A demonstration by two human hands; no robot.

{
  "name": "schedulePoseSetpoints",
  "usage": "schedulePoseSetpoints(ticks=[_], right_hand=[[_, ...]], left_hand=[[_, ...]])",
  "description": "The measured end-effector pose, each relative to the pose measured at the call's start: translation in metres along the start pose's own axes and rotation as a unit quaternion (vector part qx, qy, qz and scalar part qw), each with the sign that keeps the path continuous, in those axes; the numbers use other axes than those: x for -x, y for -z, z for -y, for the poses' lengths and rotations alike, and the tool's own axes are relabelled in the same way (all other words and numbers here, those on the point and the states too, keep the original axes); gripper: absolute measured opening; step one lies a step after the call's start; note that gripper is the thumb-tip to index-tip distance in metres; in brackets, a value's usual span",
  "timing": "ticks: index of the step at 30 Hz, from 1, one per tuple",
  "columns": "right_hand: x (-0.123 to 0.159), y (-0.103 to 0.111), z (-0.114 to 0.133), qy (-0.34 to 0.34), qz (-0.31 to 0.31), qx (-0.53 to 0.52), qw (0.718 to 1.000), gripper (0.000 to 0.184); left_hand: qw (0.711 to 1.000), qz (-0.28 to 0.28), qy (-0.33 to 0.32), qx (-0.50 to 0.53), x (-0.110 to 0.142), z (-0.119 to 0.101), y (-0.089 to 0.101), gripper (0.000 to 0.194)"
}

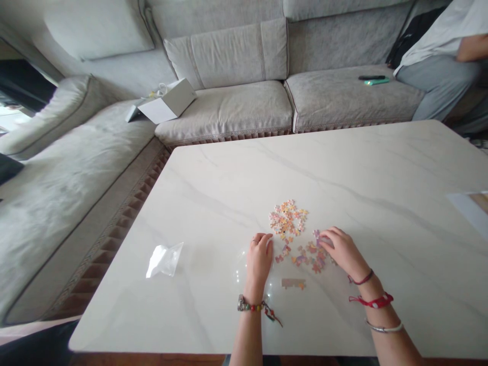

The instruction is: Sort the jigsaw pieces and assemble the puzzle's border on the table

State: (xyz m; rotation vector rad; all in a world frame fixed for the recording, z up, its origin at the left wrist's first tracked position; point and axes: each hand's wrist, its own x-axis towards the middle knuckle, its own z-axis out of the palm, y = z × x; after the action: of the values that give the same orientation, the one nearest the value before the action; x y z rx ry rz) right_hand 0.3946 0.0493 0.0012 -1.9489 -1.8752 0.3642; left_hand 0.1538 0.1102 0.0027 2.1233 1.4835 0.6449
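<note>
Two groups of small jigsaw puzzle pieces lie on the white marbled table. The farther pile (286,218) is mostly orange, pink and white; the nearer, looser pile (310,256) has pinkish and purple pieces. My left hand (260,254) rests at the left of the piles with its fingers curled together; what its fingertips hold, if anything, is too small to make out. On the other side, my right hand (340,248) pinches a purple puzzle piece (317,236) at the edge of the nearer pile. A short joined strip of pieces (293,283) lies between my forearms.
A crumpled clear plastic bag (164,260) lies on the left of the table (213,203). A printed sheet (470,211) is at the right edge. Behind stands a grey sofa (229,104) with a white box (170,101) on it. A person (444,76) sits at the far right.
</note>
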Motion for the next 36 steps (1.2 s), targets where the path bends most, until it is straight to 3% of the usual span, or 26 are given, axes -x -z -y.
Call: schedulePoseSetpoints(ticks=[4, 11, 23, 32, 36], right_hand=[[0.002, 0.000, 0.001, -0.008, 0.007, 0.004, 1.000, 0.011], [0.002, 0.002, -0.001, 0.010, 0.004, 0.036, 0.999, 0.011], [0.006, 0.019, -0.009, -0.027, -0.025, 0.078, 0.996, 0.017], [0.001, 0.004, 0.026, 0.052, 0.014, 0.017, 0.998, 0.007], [0.000, 0.004, 0.029, 0.043, 0.027, 0.032, 0.998, 0.012]], left_hand=[[1.000, 0.008, -0.024, 0.005, 0.002, -0.006, -0.004, 0.022], [0.990, 0.060, -0.127, 0.014, 0.005, -0.021, -0.011, 0.017], [0.997, 0.068, -0.027, 0.003, 0.003, -0.010, -0.007, 0.013], [0.996, 0.088, -0.005, 0.032, 0.002, -0.013, -0.005, 0.012], [0.995, 0.092, -0.012, 0.023, 0.004, -0.014, -0.001, 0.012]])
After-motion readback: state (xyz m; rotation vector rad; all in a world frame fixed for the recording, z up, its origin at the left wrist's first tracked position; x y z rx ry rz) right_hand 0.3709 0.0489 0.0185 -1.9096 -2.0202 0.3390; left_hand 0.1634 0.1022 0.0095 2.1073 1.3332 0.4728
